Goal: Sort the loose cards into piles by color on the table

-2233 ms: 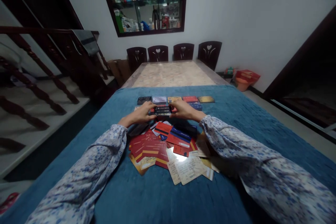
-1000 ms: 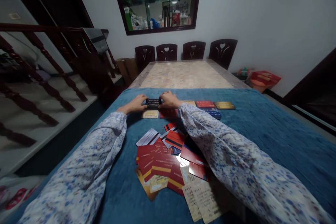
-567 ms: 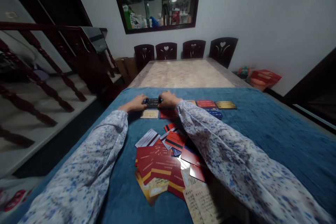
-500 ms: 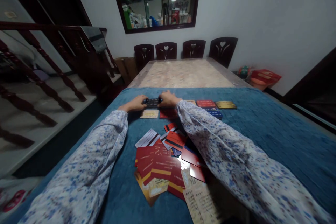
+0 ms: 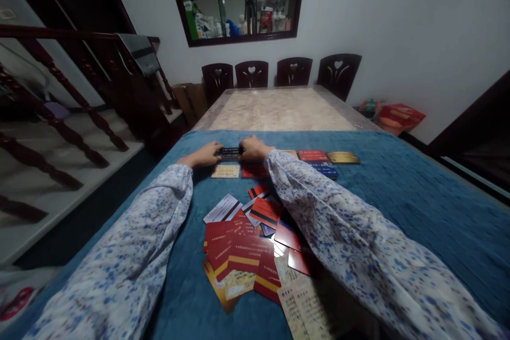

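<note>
A black card (image 5: 230,154), perhaps with others beneath it, lies at the far left of the laid-out cards. My left hand (image 5: 204,154) has its fingertips on the left end, and my right hand (image 5: 255,149) grips the right end. Just nearer me are a cream card (image 5: 225,171) and a dark red card (image 5: 253,171), the latter partly behind my right sleeve. Closer in spreads a loose heap of red cards (image 5: 245,249), with a white striped card (image 5: 223,208), an orange striped card (image 5: 264,211) and beige cards (image 5: 305,305) around it.
To the right of my hands lie a red card (image 5: 312,155), a gold card (image 5: 343,158) and a blue card (image 5: 325,170). A blue cloth (image 5: 398,212) covers the near part of the table (image 5: 274,109). Dark chairs (image 5: 295,71) stand along the far end.
The view has shifted slightly. Both hands stay at the two ends of the black card, with hardly any movement, and the other cards lie as before.
</note>
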`<action>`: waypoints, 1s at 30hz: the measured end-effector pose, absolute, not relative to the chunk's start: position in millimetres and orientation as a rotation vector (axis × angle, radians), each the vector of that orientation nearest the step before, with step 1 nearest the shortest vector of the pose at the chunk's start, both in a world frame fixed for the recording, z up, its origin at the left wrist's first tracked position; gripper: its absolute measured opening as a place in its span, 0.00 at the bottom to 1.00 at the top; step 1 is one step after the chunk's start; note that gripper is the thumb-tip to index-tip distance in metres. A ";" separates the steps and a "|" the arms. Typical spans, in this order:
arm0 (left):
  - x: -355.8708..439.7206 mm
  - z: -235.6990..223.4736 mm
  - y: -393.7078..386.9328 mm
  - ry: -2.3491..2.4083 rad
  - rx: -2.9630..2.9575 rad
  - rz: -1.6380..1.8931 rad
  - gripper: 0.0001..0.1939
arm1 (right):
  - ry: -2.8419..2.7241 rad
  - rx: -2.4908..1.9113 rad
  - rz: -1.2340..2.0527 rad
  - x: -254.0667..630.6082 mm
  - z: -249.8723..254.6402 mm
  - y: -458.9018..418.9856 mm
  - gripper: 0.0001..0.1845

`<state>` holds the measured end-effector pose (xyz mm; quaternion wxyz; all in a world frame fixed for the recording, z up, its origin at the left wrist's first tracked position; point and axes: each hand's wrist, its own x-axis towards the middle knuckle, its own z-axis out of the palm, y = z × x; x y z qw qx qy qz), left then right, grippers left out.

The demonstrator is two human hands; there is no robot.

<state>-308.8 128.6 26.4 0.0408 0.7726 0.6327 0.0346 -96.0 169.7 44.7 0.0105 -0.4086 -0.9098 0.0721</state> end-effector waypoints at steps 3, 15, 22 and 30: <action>-307.7 25.3 129.9 1.938 2.371 0.087 0.22 | -2.846 -1.286 0.228 -96.2 44.6 170.0 0.25; -306.7 25.7 124.9 1.966 2.371 0.024 0.29 | -2.845 -1.297 0.247 -95.7 44.3 171.0 0.27; -311.9 24.0 117.0 1.994 2.368 0.143 0.30 | -2.793 -1.273 0.220 -89.6 43.1 170.5 0.29; -299.6 26.9 102.8 1.912 2.480 0.409 0.16 | -2.721 -1.178 0.170 -74.9 47.8 161.4 0.21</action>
